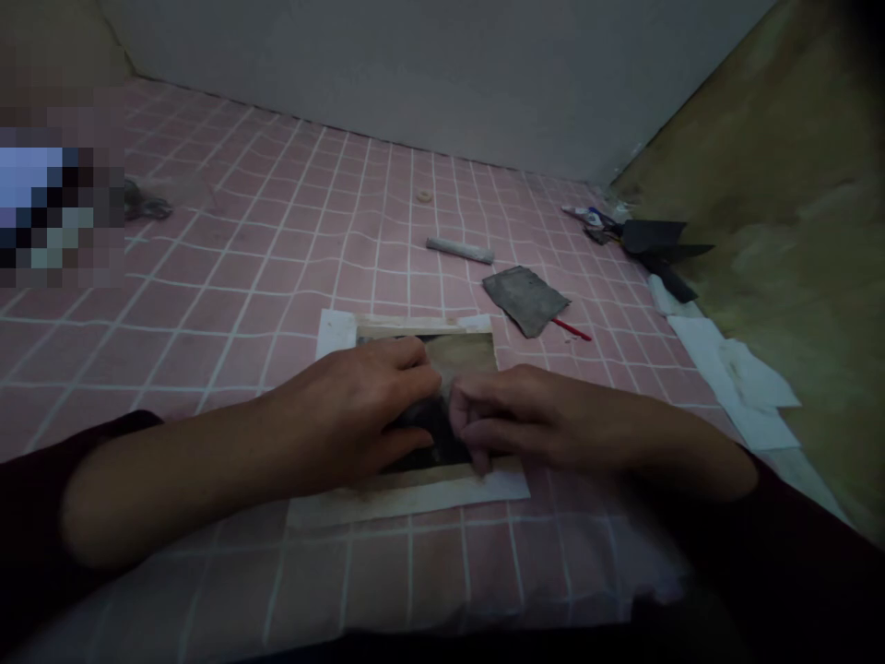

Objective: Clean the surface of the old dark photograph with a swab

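A dark picture (462,352) with a pale upper part lies on a larger sheet of white paper (415,503), with tan and white strips along its edges. My left hand (377,397) rests over the picture's left side, fingers bent and thumb stretched apart from them. Against the right side of the picture, my right hand (504,410) is closed, its fingers curled under. Anything in its fingers is hidden or too small to name. Both hands cover much of the picture's middle.
A pink and white checked cloth (277,249) covers the surface. Beyond the paper lie a grey tube-like roll (460,250), a grey square sheet (525,300), a thin red stick (573,330) and a small ring (424,196). Dark scraps (656,240) and white papers (747,378) line the right wall.
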A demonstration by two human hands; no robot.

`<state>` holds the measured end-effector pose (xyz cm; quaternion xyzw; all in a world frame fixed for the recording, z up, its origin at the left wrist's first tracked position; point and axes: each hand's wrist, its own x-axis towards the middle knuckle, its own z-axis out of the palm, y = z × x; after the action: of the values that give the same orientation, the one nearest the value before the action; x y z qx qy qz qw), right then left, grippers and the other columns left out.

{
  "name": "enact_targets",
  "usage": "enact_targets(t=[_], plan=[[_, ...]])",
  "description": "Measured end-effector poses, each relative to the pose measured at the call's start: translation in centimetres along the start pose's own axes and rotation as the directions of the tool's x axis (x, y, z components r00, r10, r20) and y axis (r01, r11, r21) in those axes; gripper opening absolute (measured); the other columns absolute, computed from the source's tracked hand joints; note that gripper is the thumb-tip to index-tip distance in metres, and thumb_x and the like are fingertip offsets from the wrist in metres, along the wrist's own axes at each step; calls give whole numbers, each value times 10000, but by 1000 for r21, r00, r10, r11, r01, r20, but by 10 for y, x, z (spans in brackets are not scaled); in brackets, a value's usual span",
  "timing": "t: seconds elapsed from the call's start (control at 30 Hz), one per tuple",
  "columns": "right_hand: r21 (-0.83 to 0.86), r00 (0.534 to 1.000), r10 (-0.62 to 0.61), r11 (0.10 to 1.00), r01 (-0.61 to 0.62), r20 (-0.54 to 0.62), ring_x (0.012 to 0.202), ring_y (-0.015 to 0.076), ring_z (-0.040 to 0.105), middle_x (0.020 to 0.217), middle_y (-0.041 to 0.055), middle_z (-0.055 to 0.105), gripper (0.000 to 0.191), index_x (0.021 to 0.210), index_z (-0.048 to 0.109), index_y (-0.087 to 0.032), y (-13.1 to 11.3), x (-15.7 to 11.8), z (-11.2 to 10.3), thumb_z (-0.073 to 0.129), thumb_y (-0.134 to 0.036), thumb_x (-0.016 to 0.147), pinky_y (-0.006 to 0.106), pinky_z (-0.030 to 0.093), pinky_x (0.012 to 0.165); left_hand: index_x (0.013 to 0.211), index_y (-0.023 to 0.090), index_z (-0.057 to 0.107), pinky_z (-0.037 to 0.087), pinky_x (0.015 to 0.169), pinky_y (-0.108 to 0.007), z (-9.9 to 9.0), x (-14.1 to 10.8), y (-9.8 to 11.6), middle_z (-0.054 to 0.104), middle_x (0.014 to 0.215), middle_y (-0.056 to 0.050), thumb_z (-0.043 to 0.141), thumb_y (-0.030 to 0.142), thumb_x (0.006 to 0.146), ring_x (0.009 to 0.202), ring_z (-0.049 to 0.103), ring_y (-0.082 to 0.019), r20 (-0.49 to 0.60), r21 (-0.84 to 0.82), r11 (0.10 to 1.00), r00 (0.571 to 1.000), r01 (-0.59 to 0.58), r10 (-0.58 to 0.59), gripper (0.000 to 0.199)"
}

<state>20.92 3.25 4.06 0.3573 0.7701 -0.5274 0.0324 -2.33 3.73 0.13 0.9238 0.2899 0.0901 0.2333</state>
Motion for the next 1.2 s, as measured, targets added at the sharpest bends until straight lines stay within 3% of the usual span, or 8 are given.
enact_targets(t=[0.17, 0.27, 0.37, 0.5, 0.7, 0.83, 1.0, 1.2], plan=[[-86, 996, 86, 993, -83, 33, 646, 109, 536, 721, -11, 610, 120, 781, 512, -181, 3, -6, -7, 495, -110, 876, 233, 408, 595, 958, 194, 563, 443, 687, -296, 0, -1, 0, 539, 1045, -49, 603, 266, 849, 845, 548, -173, 4, -7, 1000, 1000, 6, -6, 137], [-3, 994, 105, 994, -105, -14, 639, 107, 524, 727, -11, 606, 83, 810, 538, -177, 8, -8, -10, 518, -177, 890, 225, 388, 560, 956, 192, 565, 440, 683, -290, 0, -2, 0, 542, 1041, -48, 599, 262, 851, 844, 551, -170, -4, -4, 1000, 1000, 4, -4, 131], [71, 991, 66, 996, -58, -119, 617, 99, 485, 709, -27, 559, 104, 878, 545, -177, 12, -7, -11, 548, -278, 902, 218, 366, 526, 946, 192, 565, 434, 675, -287, -1, -1, 1, 540, 1029, -41, 598, 255, 851, 842, 549, -169, -1, -3, 1000, 1000, 2, -2, 119], [5, 969, 8, 1000, -7, -248, 597, 97, 423, 689, -42, 485, 152, 936, 549, -180, 14, -13, -20, 568, -326, 897, 223, 344, 513, 992, 195, 571, 443, 708, -303, -1, -1, 0, 538, 1055, -44, 592, 268, 860, 876, 550, -177, 7, -2, 1000, 1000, -3, 3, 152], [-129, 980, 11, 991, -38, -200, 665, 120, 480, 777, -4, 569, 114, 919, 602, -190, 2, -24, -21, 554, -292, 903, 242, 371, 570, 1005, 201, 573, 444, 697, -296, -1, -2, -1, 539, 1069, -44, 585, 274, 865, 860, 553, -169, 13, -7, 1000, 1000, 8, -8, 158], [-89, 992, 9, 996, -20, -122, 621, 106, 470, 728, -20, 550, 92, 851, 587, -184, -3, -17, -8, 541, -245, 903, 228, 372, 551, 978, 193, 567, 441, 695, -288, -1, -1, 0, 543, 1043, -49, 588, 255, 854, 852, 549, -169, 0, -11, 1000, 1000, -10, 10, 140], [-95, 985, -55, 995, 40, -165, 681, 112, 529, 772, -16, 595, 21, 884, 603, -178, 1, -1, 9, 585, -185, 876, 236, 408, 620, 934, 186, 563, 429, 672, -274, -1, -1, 0, 537, 1001, -40, 600, 228, 837, 829, 544, -162, 2, -2, 1000, 1000, -9, 9, 112], [9, 993, -28, 1000, 29, -112, 651, 113, 508, 744, -20, 573, 43, 850, 589, -182, 7, 1, 4, 578, -213, 877, 238, 392, 579, 951, 192, 562, 430, 681, -278, 0, -1, 1, 537, 1024, -39, 603, 233, 839, 835, 549, -163, -16, -3, 1000, 1000, -18, 18, 125]])
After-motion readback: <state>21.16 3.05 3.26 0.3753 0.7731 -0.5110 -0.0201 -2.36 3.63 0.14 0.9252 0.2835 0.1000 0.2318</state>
